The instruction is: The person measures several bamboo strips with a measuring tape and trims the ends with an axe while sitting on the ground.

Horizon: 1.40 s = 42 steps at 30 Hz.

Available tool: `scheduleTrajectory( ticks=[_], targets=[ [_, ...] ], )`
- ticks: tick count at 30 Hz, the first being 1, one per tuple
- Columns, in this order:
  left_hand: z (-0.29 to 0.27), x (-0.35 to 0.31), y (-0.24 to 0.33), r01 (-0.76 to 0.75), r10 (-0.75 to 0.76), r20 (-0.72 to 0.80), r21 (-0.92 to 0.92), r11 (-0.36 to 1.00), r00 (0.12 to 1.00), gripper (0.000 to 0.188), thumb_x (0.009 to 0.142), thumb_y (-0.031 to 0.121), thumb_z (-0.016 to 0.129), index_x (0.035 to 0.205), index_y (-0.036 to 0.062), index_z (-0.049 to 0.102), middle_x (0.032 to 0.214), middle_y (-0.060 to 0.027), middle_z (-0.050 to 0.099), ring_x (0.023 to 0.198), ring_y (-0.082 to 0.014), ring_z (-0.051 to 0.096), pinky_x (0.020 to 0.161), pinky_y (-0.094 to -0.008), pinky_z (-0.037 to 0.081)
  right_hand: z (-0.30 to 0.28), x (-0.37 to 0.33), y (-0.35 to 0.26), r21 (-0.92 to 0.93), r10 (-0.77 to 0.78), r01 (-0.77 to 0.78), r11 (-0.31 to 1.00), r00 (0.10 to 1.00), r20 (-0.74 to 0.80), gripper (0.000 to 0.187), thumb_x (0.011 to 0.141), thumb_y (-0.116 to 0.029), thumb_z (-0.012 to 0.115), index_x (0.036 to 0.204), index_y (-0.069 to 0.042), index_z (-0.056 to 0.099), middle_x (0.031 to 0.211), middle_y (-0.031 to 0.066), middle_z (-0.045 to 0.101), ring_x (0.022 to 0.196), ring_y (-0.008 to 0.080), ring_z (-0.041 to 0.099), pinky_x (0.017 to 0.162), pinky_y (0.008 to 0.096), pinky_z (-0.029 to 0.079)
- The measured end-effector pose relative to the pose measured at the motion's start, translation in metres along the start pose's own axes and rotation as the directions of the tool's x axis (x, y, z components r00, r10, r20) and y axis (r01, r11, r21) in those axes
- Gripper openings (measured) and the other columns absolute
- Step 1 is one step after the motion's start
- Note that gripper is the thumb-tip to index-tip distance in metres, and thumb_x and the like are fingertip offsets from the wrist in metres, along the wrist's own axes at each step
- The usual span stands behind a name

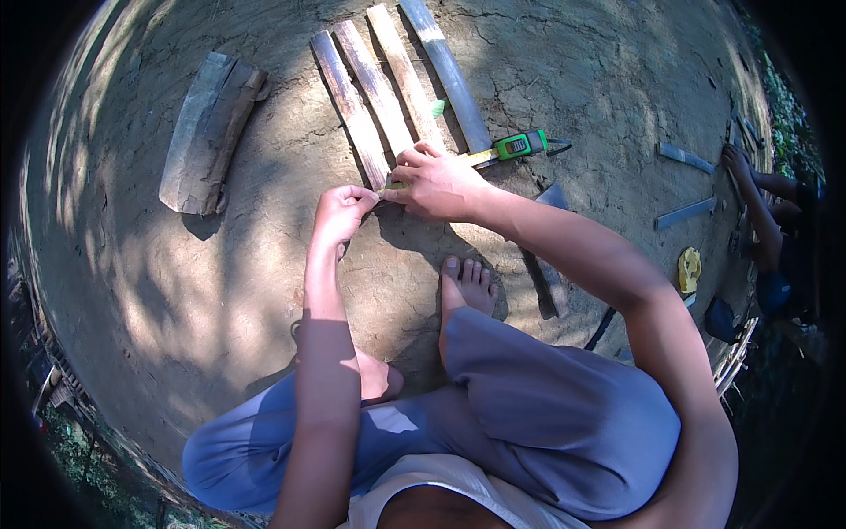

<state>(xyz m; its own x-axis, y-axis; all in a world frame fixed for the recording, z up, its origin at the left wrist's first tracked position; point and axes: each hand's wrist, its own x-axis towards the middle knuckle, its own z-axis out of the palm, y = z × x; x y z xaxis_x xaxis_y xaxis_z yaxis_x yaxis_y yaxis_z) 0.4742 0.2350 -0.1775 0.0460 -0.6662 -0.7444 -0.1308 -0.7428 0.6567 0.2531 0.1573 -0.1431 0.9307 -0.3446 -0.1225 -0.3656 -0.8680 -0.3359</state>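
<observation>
Both of my hands meet at the near ends of several split wooden or bamboo slats (407,79), laid side by side lengthwise on the ground. My left hand (339,214) pinches the yellow end of a tape measure (522,145) between thumb and fingertips. Over the same tape lies my right hand (438,183), its fingers bent and closed on the blade close to the left fingertips. The green and black case rests on the ground beyond the right wrist, with a short stretch of yellow blade showing. The right hand hides the middle of the blade.
A thick split log (207,132) lies to the left. My bare foot (469,284) is just below the hands. Flat grey pieces (553,289) lie beneath my right forearm. At far right, another person's arm (753,189) reaches toward more strips (686,213), near a yellow object (689,269).
</observation>
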Motion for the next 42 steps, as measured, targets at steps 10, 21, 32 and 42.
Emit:
scheduleTrajectory(
  ticks=[10,21,32,42],
  targets=[
    [0.003,0.0,-0.002,-0.038,0.037,-0.009,-0.061,0.997,0.999,0.011,0.094,0.011,0.074,0.098,0.0008,0.073,0.071,0.0071,0.062,0.061,-0.0015,0.046,0.054,-0.0221,0.034,-0.006,-0.004,0.007,0.044,0.024,-0.02,0.999,0.994,-0.111,0.049,0.082,-0.032,0.077,0.129,-0.023,0.07,0.118,0.0,0.065,0.122,0.0202,0.054,0.108,0.0404,0.04],
    [0.001,0.0,-0.003,-0.01,0.011,0.005,-0.065,0.998,1.0,0.011,0.094,0.011,0.074,0.098,0.0004,0.073,0.073,0.0061,0.063,0.062,-0.0018,0.048,0.055,-0.0219,0.036,-0.021,0.017,0.004,-0.001,0.031,-0.031,1.0,0.995,0.097,0.056,0.073,-0.041,0.082,0.126,-0.025,0.073,0.125,0.0032,0.06,0.129,0.0242,0.048,0.111,0.0417,0.038],
    [0.001,-0.005,-0.002,-0.006,0.005,-0.03,-0.041,0.999,1.0,0.012,0.092,0.014,0.076,0.094,0.0016,0.074,0.071,0.0062,0.062,0.061,-0.0022,0.047,0.055,-0.022,0.034,-0.044,0.038,0.004,-0.126,0.03,0.01,0.992,0.95,0.311,0.055,0.065,-0.049,0.087,0.116,-0.032,0.076,0.122,-0.0003,0.06,0.129,0.0219,0.047,0.104,0.0417,0.042],
    [-0.005,-0.001,-0.015,-0.042,0.043,-0.114,0.012,0.999,0.993,0.012,0.091,0.015,0.072,0.096,0.0042,0.073,0.067,0.0072,0.056,0.057,-0.0035,0.044,0.052,-0.0242,0.033,-0.056,0.051,0.003,-0.184,-0.001,0.078,0.98,0.922,0.388,0.057,0.063,-0.056,0.087,0.115,-0.034,0.077,0.124,-0.0031,0.06,0.131,0.0214,0.046,0.105,0.0457,0.042]
  ],
)
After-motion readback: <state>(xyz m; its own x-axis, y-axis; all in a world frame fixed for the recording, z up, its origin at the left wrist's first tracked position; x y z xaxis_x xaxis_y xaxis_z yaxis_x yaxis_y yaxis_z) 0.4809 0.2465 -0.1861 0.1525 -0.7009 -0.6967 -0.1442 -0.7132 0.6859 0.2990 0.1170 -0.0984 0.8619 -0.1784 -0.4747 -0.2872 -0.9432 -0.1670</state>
